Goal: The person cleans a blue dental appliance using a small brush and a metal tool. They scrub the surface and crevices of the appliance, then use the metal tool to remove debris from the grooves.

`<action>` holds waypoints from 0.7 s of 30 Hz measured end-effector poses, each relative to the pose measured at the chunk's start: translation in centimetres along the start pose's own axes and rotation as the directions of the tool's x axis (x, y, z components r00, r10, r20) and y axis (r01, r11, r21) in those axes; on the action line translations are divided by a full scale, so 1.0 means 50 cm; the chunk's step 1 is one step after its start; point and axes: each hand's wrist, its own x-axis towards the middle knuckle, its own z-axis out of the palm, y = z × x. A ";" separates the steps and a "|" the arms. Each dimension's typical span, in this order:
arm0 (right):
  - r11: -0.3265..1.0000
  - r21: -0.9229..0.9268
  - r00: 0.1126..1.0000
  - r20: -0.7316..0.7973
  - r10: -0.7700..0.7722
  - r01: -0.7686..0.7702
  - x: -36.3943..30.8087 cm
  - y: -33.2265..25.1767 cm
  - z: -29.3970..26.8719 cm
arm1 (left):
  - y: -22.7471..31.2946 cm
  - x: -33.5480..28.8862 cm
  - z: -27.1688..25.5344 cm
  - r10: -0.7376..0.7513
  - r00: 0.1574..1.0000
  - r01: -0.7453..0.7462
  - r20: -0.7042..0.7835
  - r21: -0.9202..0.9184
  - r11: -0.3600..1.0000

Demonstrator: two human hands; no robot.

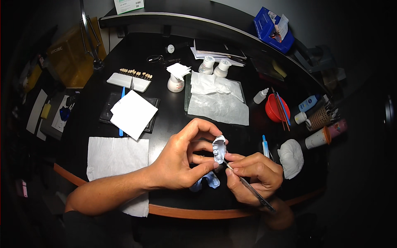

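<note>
Between the fingertips and thumb of my left hand [182, 159] is a pale blue-grey dental impression [219, 149], held upright with tooth-shaped hollows showing. My right hand [257, 175] pinches a slim metal hand instrument [253, 191] like a pen, its tip at the lower edge of the impression. Whether that tip is a blade I cannot make out. On the black table beneath my hands lies a second, bluer curved impression piece [213, 180], partly hidden by my left hand.
A white paper towel [118, 155] lies under my left forearm. Beyond stand a tooth shade guide [129, 80], white pads [134, 115], a paper-covered glass slab [217, 109] and small bottles [206, 65]. Rightward are a red bowl [275, 108], cotton [291, 158] and a brush holder [319, 120].
</note>
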 end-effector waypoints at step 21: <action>0.998 -0.064 1.000 -0.010 -0.002 0.001 -0.003 -0.005 0.002 | -0.003 0.003 -0.008 -0.067 0.996 0.074 0.063 -0.106 0.992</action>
